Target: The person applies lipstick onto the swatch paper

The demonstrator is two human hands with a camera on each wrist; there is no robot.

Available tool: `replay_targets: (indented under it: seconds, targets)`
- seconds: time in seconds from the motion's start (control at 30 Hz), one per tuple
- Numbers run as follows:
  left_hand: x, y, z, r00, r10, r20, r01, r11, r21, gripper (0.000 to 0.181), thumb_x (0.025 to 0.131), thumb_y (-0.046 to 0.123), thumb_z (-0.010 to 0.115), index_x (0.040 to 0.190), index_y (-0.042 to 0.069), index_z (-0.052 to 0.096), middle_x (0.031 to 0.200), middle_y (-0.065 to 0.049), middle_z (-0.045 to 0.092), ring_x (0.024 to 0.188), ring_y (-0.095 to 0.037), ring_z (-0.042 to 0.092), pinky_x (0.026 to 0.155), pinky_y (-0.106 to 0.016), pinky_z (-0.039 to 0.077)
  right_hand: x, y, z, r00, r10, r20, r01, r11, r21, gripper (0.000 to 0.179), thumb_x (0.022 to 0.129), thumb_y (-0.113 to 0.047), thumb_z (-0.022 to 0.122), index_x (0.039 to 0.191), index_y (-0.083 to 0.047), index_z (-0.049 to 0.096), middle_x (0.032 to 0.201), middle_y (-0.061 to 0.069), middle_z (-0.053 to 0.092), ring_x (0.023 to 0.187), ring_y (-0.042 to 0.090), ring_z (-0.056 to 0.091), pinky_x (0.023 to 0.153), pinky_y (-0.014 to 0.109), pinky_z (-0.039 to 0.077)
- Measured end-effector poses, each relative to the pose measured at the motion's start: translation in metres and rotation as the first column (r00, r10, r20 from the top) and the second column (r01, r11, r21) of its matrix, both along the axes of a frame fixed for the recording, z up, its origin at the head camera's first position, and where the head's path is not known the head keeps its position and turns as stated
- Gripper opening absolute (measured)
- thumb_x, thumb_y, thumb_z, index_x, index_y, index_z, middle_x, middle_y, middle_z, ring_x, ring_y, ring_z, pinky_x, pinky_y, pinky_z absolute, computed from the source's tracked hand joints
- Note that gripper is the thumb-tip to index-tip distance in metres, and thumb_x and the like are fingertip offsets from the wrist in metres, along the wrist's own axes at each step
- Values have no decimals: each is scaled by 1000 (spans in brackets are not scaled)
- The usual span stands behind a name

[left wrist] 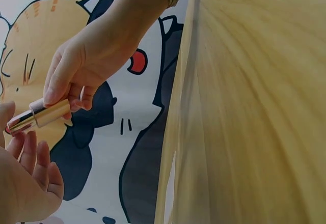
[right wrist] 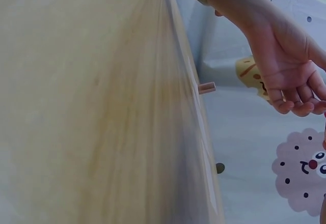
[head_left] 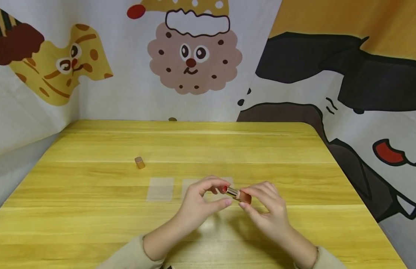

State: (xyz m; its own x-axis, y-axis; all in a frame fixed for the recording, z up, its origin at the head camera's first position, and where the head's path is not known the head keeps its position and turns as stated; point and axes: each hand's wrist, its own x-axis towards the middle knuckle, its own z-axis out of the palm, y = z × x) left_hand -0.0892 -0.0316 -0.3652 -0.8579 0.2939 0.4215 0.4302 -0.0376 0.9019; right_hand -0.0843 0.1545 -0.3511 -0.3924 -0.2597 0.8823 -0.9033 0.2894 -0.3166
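An uncapped lipstick (head_left: 238, 194) with a red tip and a gold and copper tube lies tilted between both hands over the table. My right hand (head_left: 270, 209) pinches the copper base of it between thumb and fingers, which also shows in the left wrist view. Beside the red end, my left hand (head_left: 202, 200) has its thumb and forefinger apart, the forefinger close to the tip. In the right wrist view the left hand (right wrist: 288, 66) shows its palm, with loosely bent fingers. A small copper lipstick cap (head_left: 139, 163) stands on the table, left of and beyond the hands.
On the wooden table (head_left: 93, 224) lies a pale translucent square (head_left: 160, 189). More pale translucent sheet (head_left: 186, 185) is partly hidden behind the left hand. A printed cartoon curtain (head_left: 110, 104) hangs along the table's far edge and sides.
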Motion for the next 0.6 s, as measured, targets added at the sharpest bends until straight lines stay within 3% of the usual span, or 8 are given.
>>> replay_targets:
  seconds: [0.23,0.4,0.6]
  targets:
    - [3,5,10,997,32,-70,-28,998,51,22,74,2,71,95,3,65,87,-6,63,80,-17,55,71,-36,45,-1,-1,-2,1000,4,-11,-5,1000,-19,23,81,-19,67,86,3,66,78,8,64,70,18,50,70,24,36]
    - [8,5,23,997,45,-65,-41,997,64,17,74,-1,71,89,0,64,81,-8,62,76,-16,54,68,-36,45,1,-2,-3,1000,19,11,-19,1000,-16,22,81,-18,67,88,3,66,79,8,64,71,18,51,71,24,36]
    - [9,3,26,997,30,-65,-26,998,61,14,74,-1,70,87,-2,65,85,-8,64,76,-16,54,67,-35,45,3,-1,-3,998,43,53,-43,999,-3,21,81,-16,67,90,2,66,81,7,64,72,18,51,70,24,37]
